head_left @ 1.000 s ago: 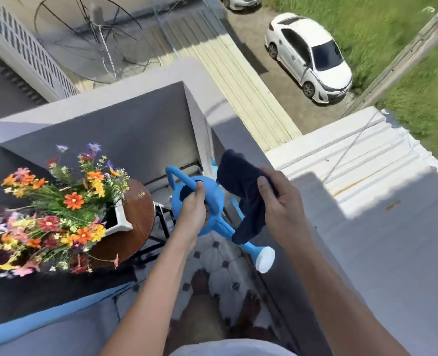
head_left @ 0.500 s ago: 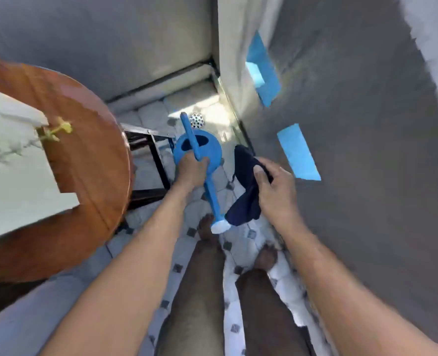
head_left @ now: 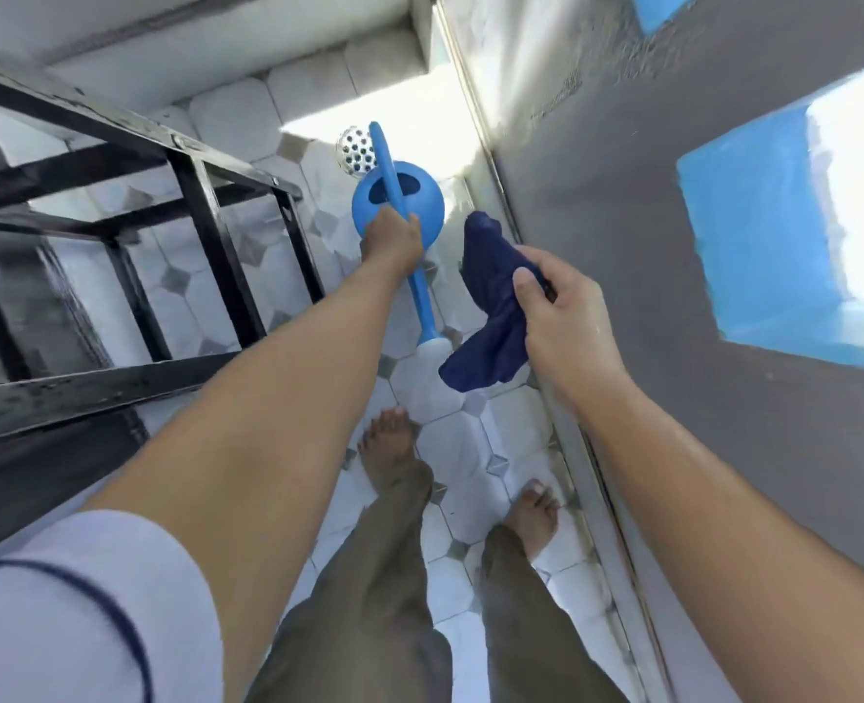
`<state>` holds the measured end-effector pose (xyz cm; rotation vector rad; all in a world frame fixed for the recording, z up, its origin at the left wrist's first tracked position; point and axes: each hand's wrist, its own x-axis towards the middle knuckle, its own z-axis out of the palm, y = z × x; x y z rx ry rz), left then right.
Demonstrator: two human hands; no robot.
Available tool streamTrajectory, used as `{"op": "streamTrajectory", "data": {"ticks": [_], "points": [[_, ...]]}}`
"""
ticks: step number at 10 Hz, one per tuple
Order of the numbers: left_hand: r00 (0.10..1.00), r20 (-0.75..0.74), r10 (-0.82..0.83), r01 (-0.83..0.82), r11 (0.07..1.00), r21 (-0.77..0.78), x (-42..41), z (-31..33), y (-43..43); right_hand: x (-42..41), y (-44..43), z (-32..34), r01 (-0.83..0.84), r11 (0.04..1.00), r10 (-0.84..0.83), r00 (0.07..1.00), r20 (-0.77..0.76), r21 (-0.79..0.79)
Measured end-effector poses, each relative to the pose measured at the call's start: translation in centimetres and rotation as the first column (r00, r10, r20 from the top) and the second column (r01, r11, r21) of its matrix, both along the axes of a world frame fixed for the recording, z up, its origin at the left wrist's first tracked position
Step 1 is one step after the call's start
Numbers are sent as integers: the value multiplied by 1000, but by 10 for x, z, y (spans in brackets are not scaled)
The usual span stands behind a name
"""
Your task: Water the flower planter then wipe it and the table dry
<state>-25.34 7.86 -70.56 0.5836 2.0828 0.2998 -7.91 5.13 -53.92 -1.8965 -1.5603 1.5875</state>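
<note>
My left hand (head_left: 392, 241) grips the handle of a blue watering can (head_left: 422, 202), held low over the tiled floor with its white-tipped spout (head_left: 432, 347) pointing back toward my feet. A dark blue cloth (head_left: 491, 307) hangs bunched from my right hand (head_left: 562, 317), just right of the can. Only the black metal frame of the table (head_left: 202, 215) shows at the left. The flower planter and the table top are out of view.
A round metal floor drain (head_left: 354, 152) sits just beyond the can. A grey wall with blue openings (head_left: 754, 230) runs close along the right. My bare feet (head_left: 394, 449) stand on the white tiled floor (head_left: 450, 449).
The view has tipped down from the planter and table top to the floor. Both hands have gone lower with the can and cloth, close to the floor by the drain.
</note>
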Motion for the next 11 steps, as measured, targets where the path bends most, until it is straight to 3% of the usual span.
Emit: {"op": "streamTrajectory", "data": {"ticks": [2,3,4,5,6,7,8,9,10,11], "points": [[1000,6,26,-26,999,42,-3,-17,3,-22,24,-40,-115,993,114,993,-11,-28],[959,117,258,-272,954,128,-7,4,-7,-32,38,-46,-213,975,212,977,-26,-61],[685,634,359,-544,830,119,-16,42,-26,-38,54,-50,-322,941,312,944,-103,-100],[509,830,229,-574,808,129,-30,58,-49,-50,74,-56,-370,920,352,925,-143,-126],[576,768,281,-625,757,191,-42,60,-56,-68,94,-65,-365,923,349,928,-130,-124],[584,693,423,-723,659,208,-52,47,-50,-97,114,-72,-472,880,471,881,-43,-43],[528,667,525,-790,593,158,-58,27,-36,-126,130,-94,-510,854,500,859,108,103],[599,591,540,-703,708,66,-53,4,-31,-132,124,-116,-597,802,572,783,246,35],[668,555,496,-574,818,-39,-42,-7,-40,-118,99,-134,-670,737,668,702,246,-89],[809,411,421,-467,884,12,-29,-4,-55,-96,73,-129,-564,823,567,803,184,-73]]}}
